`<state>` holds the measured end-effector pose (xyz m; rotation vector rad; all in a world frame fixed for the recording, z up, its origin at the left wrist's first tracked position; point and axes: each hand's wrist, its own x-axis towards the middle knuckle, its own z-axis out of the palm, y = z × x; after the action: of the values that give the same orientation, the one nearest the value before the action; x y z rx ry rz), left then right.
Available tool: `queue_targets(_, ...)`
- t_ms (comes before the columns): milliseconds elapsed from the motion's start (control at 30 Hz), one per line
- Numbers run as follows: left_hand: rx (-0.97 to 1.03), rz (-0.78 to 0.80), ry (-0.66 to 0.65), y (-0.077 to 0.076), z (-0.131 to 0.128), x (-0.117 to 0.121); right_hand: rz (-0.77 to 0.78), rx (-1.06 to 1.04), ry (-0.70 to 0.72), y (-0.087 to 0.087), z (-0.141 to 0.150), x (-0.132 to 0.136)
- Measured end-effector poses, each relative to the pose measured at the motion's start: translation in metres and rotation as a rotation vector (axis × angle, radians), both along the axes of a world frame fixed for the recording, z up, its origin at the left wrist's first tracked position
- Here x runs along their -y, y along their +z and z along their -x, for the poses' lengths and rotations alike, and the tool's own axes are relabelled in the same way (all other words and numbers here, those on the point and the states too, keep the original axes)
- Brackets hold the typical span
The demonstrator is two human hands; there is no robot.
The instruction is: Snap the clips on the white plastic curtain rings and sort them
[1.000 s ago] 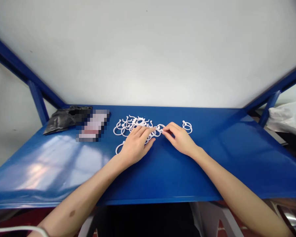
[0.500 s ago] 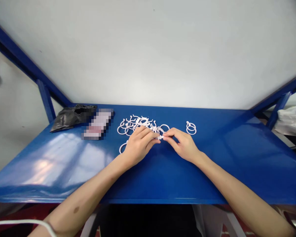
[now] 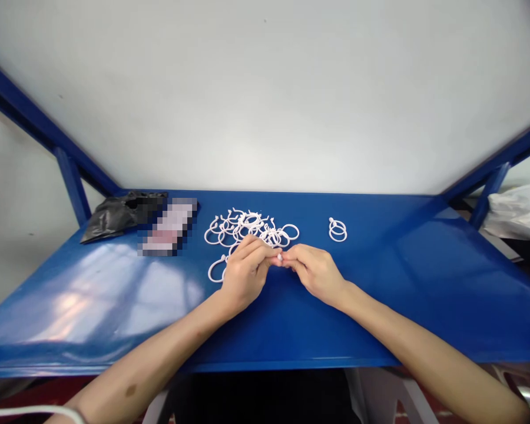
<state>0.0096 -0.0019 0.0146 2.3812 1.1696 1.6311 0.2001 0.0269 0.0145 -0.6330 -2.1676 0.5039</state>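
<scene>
My left hand [image 3: 249, 268] and my right hand [image 3: 315, 271] meet fingertip to fingertip above the table, both pinched. Between the fingertips shows the small white knob of a white plastic ring [image 3: 280, 257]; the rest of that ring is hidden by my fingers. Right behind my hands lies a pile of white plastic rings [image 3: 251, 222], several of them open with knobbed ends. One white ring [image 3: 214, 272] lies partly behind my left hand, nearer the front. Away to the right, a pair of closed-looking white rings [image 3: 338, 231] overlap on the table.
The blue table [image 3: 380, 330] has a glossy top and backs onto a pale wall [image 3: 265, 106]. At the left rear sit a black plastic bag [image 3: 110, 218] and a blurred-out flat object [image 3: 170, 227]. A whitish plastic bag [image 3: 521, 212] is beyond the right edge.
My hands have drawn closer together, and the right fingers have curled in against the left fingertips around the white knob. The view has shifted slightly; the rings on the table stay put.
</scene>
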Motion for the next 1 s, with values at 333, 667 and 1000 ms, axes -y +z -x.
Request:
queue_targets(333,-0.255,0.042,0.086,-0.002,0.006,-0.013,-0.230,0.234,-0.204,0.001,-0.006,-0.024)
queue_targets(667,-0.478,0.223,0.301,-0.011,0.023,-0.022,0.028,0.852,-0.807,0.019,-0.038,-0.040)
queue_targets(1000,-0.562,0.228,0.239,-0.015,0.019,-0.017,-0.107,0.728,-0.365,-0.002,-0.014,-0.038)
